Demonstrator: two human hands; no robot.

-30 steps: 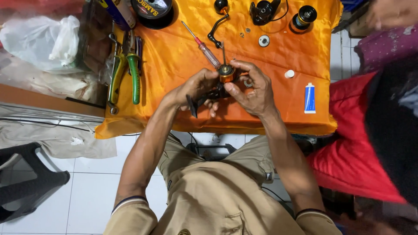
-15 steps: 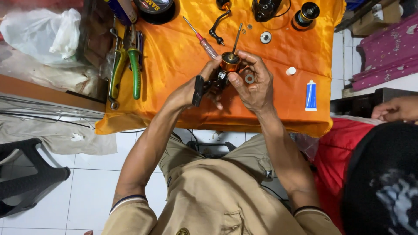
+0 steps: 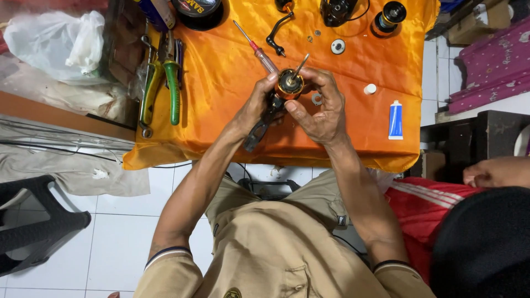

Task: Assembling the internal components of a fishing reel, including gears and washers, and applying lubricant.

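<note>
Two hands [image 3: 298, 105], orange cloth [image 3: 221, 72] (white tiles [image 3: 110, 232])

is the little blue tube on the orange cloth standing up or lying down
Lying down. The blue tube lies flat on the orange cloth, white cap end toward the person, right of the right hand and apart from it.

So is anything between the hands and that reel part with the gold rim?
Nothing visible. Both the left hand and right hand already grip the reel part directly, above the orange cloth.
</note>
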